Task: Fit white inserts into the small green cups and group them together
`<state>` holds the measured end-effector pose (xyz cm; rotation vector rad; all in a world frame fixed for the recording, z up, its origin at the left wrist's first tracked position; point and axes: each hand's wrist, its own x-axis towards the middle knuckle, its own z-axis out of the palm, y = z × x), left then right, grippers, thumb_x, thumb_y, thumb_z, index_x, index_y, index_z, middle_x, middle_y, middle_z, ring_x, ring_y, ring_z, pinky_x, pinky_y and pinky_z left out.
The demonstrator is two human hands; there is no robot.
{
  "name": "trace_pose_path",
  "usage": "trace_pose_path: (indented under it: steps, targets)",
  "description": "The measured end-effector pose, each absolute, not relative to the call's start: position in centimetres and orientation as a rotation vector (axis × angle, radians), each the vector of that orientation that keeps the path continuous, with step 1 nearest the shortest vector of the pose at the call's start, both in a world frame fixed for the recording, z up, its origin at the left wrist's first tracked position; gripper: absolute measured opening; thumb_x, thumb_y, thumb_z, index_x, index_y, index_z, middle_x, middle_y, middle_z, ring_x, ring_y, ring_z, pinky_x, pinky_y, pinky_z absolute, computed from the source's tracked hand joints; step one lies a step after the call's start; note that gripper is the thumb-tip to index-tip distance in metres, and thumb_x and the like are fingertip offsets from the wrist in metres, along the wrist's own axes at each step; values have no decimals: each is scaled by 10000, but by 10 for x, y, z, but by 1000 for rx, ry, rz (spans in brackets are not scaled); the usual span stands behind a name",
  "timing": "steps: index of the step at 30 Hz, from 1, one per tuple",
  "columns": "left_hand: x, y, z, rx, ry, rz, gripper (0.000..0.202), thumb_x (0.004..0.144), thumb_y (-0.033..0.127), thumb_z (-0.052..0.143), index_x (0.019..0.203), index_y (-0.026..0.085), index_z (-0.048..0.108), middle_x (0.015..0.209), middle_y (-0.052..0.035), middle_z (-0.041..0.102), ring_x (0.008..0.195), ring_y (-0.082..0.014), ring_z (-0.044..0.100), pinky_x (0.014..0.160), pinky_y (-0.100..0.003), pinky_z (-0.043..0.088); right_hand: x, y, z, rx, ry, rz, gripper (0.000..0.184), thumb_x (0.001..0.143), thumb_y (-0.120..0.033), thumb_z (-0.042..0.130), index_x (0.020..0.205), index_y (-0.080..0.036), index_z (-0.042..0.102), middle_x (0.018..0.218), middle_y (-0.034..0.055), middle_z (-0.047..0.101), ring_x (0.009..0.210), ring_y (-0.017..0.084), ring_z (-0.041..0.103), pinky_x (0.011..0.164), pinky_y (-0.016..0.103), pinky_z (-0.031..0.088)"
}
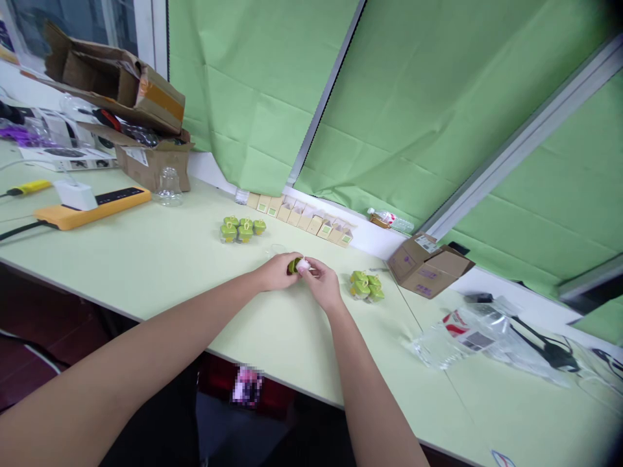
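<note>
Over the middle of the table my left hand (276, 273) is closed around a small green lid-like piece (293, 266), its inner side turned to the right. My right hand (323, 284) pinches a small whitish-pink object (303, 264) against that green piece; its kind is too small to make out. Just behind my left hand lies a clear, thin-edged piece (276, 249), partly hidden by the fingers. Several small containers with green lids and yellow loops (245, 229) stand grouped behind to the left. Another group of green-lidded containers (366, 287) stands right of my right hand.
A row of small cardboard boxes (304, 216) lines the back edge. At left are an orange power strip (104, 206), a clear jar (169, 187) and stacked cartons (154, 162). An open carton (428, 264) and plastic bags (460, 334) lie at right.
</note>
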<state>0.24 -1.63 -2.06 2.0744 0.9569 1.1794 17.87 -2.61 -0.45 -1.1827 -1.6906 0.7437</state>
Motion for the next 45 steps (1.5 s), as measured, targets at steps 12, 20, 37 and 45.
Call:
trace_pose_path:
  steps: [12, 20, 37, 45]
  targets:
    - [6, -5, -9, 1077, 585, 1189, 287, 735, 271, 772, 974, 117, 733, 1056, -117, 714, 952, -209, 668, 962, -397, 500, 180, -26, 2, -1042, -1346, 1055, 528, 686, -465, 796, 1117, -186, 668, 1097, 82, 696, 874, 204, 707, 809, 373, 602]
    - [9, -13, -1, 886, 531, 1176, 211, 859, 290, 698, 968, 110, 720, 1079, -122, 714, 912, -156, 671, 926, -310, 524, 174, -30, 5, -948, -1255, 1095, 471, 689, -429, 812, 1081, -207, 676, 1122, 73, 697, 937, 210, 703, 874, 402, 594]
    - [17, -11, -4, 835, 698, 1283, 178, 884, 295, 656, 897, 118, 637, 903, -95, 715, 759, -170, 702, 825, -355, 543, 167, -30, 3, -954, -1354, 936, 497, 679, -438, 803, 1086, -190, 662, 1095, 87, 687, 870, 195, 672, 813, 387, 582]
    - [16, -16, 1, 928, 544, 1299, 296, 789, 333, 768, 953, 93, 711, 1039, -93, 705, 931, -162, 669, 1005, -350, 500, 168, -32, 7, -920, -1344, 901, 470, 691, -426, 794, 1071, -195, 643, 1116, 87, 687, 894, 196, 674, 849, 391, 580]
